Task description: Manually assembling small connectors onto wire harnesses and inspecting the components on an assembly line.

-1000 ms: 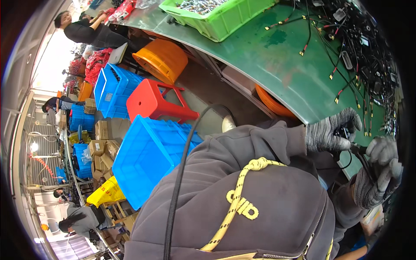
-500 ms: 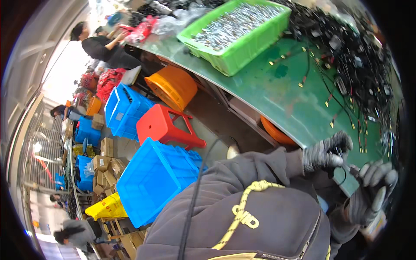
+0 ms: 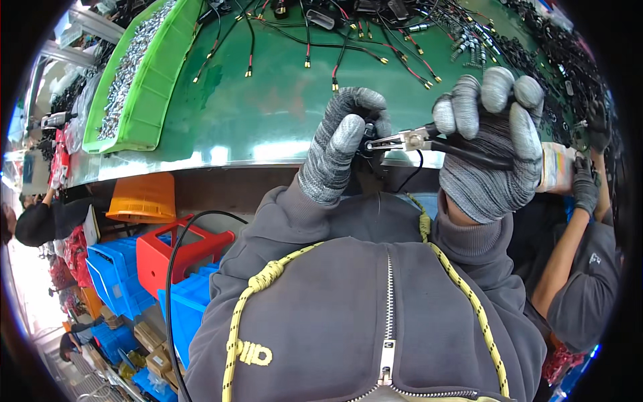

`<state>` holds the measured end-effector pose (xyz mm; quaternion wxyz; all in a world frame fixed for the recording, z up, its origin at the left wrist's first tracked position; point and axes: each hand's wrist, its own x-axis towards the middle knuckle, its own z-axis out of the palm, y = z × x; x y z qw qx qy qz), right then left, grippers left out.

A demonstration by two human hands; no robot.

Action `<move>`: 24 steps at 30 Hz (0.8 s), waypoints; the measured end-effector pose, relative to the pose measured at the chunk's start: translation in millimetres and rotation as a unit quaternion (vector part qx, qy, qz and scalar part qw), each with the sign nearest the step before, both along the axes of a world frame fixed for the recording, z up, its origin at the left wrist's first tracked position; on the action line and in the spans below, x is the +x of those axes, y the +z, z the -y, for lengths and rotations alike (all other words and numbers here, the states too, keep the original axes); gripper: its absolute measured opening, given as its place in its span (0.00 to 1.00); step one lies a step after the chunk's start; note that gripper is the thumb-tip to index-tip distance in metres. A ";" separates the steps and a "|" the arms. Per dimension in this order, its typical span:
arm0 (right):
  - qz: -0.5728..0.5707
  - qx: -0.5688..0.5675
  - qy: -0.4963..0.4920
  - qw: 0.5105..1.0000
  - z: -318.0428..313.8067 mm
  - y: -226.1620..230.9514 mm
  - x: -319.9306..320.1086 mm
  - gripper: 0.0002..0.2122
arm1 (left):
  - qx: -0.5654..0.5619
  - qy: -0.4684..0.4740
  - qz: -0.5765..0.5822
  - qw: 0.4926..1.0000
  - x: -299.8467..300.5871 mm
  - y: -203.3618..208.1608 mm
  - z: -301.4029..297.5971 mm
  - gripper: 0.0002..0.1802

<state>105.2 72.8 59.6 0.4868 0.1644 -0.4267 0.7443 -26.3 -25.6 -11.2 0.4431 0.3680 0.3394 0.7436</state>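
My left hand [image 3: 345, 144], in a grey knitted glove, is closed on a small black part [image 3: 367, 142] with a thin black cable [image 3: 414, 171] hanging near it. The part is mostly covered by my fingers, so its kind cannot be made out. Opposite it, my gloved right hand [image 3: 492, 144] grips a pair of pliers [image 3: 410, 139] by the dark handles. The pliers lie roughly level, jaws pointing left, their tip at the black part. Both hands are raised at the near edge of the green table [image 3: 268, 120].
A green crate [image 3: 137, 100] of small metal pieces stands at the left. Cables with red-and-black ends [image 3: 335, 74] and metal springs [image 3: 472, 50] lie at the back. Close on the right works another person in gloves [image 3: 586, 187]. A red stool [image 3: 174, 258] and blue crates [image 3: 117, 275] stand lower left.
The view has swung round to the right, so the table now lies straight ahead. The pliers in my right hand now show clearly, with their tip at the part in my left hand.
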 end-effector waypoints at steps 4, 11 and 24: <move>0.008 -0.004 0.018 1.000 -0.9 -3.2 0.9 0.13 | -0.006 0.007 0.017 1.000 6.1 1.3 0.9 0.25; 0.035 -0.012 0.023 0.999 -0.6 -1.4 2.6 0.16 | -0.023 0.036 0.011 0.999 12.9 8.2 -0.6 0.27; 0.000 -0.068 -0.005 0.998 -0.3 -4.8 1.7 0.13 | -0.020 0.045 0.010 0.999 9.2 0.3 -4.4 0.28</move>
